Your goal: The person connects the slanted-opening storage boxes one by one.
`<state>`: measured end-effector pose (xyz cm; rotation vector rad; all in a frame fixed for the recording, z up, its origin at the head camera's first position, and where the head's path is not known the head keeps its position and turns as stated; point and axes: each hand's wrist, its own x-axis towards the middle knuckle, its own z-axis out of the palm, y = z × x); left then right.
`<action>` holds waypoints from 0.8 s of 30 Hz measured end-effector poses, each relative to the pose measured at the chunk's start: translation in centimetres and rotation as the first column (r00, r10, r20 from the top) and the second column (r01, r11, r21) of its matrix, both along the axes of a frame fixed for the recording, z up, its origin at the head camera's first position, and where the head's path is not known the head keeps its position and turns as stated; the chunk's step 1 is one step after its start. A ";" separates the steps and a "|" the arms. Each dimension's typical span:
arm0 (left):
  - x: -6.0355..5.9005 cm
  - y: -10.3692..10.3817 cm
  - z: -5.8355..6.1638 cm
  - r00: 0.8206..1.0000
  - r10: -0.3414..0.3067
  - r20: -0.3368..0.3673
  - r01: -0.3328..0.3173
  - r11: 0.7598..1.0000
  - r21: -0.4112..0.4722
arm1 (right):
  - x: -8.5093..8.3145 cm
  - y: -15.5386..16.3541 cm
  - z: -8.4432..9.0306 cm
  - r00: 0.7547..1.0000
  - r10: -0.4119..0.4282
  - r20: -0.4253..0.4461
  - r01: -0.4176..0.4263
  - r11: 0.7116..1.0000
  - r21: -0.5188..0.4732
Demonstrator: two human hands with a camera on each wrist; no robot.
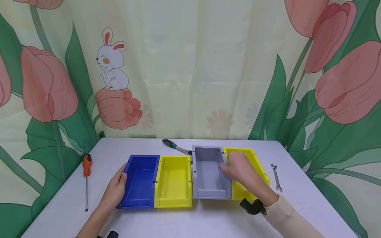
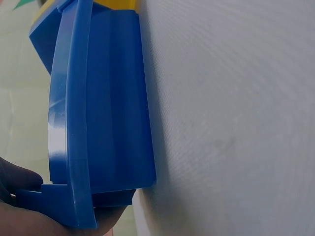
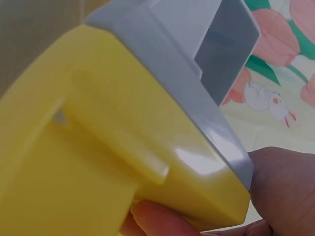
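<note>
My left hand (image 1: 116, 190) grips the left side wall of a blue storage bin (image 1: 140, 185). A yellow bin (image 1: 174, 180) sits against the blue one's right side. My right hand (image 1: 241, 168) pinches the adjoining walls of a grey bin (image 1: 209, 172) and a second yellow bin (image 1: 259, 165), its thumb on the grey side. In the right wrist view, fingers (image 3: 165, 221) lie against the yellow bin's wall. The grey and right yellow bins appear raised a little, with shadow below. All the bins' visible insides hold nothing.
An orange-and-black screwdriver (image 1: 87, 175) lies at the table's left. Behind the bins is a green-handled wrench (image 1: 175, 145), its head partly hidden by the grey bin. A small double-ended wrench (image 1: 276, 178) lies to the right. A printed curtain (image 1: 178, 66) hangs behind the table.
</note>
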<state>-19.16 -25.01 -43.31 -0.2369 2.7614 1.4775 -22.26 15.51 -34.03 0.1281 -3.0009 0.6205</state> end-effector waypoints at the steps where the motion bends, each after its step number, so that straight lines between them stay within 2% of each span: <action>1: 0.0 0.0 0.0 1.000 0.000 -0.001 0.000 1.000 0.000 | -0.1 0.0 0.0 1.000 0.003 -0.001 -0.003 1.000 0.004; 13: -0.1 -0.2 0.0 1.000 0.001 -0.005 -0.001 1.000 -0.006 | -0.3 -0.2 -0.1 0.999 0.033 -0.027 -0.032 0.999 0.041; 24: 0.0 0.0 -0.1 1.000 0.001 -0.005 -0.001 1.000 0.000 | -0.3 -0.1 0.6 1.000 -0.002 0.029 0.001 1.000 0.026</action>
